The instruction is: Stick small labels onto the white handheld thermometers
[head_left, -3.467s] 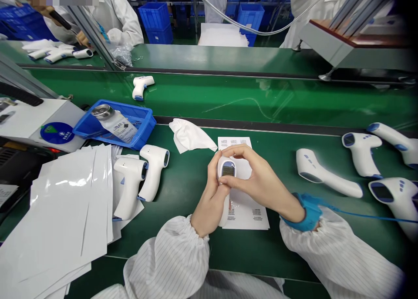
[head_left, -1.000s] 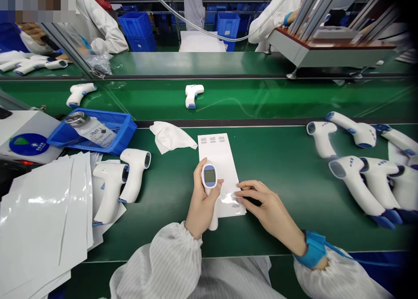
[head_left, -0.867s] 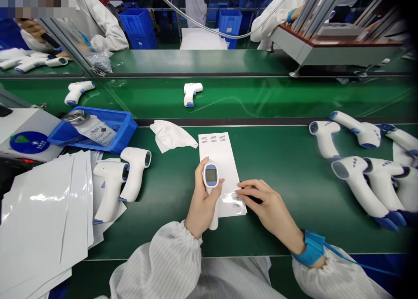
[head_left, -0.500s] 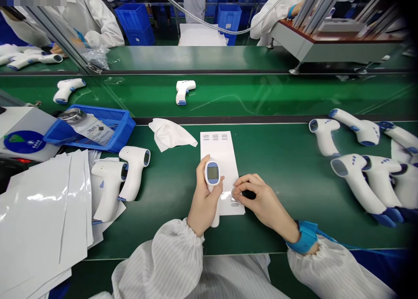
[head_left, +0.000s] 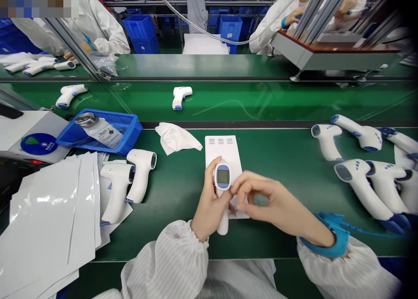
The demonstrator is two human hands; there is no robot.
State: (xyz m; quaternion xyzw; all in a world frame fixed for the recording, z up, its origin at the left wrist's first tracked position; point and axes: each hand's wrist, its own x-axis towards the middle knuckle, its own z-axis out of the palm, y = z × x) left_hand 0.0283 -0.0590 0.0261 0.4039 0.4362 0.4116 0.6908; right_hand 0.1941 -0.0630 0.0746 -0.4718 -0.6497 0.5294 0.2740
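My left hand is wrapped round a white infrared thermometer, whose blue-framed screen faces up at me. Beneath it lies a white label sheet with small dark print along its top. My right hand hovers over the sheet, its fingertips pinched close to the right side of the thermometer's head. Motion blurs those fingers, and anything between them is too small to make out. A blue wrist strap circles the right wrist. Left of my hands, two more thermometers rest by a stack of glossy white sheets.
Several thermometers lie at the right. A crumpled white cloth sits behind the label sheet. At the left stand a blue tray and a white device. Beyond, a green conveyor carries two thermometers; co-workers sit across it.
My right hand has risen off the lower part of the label sheet and moved up to the thermometer's head. My left hand keeps hold of the thermometer. The view has shifted slightly.
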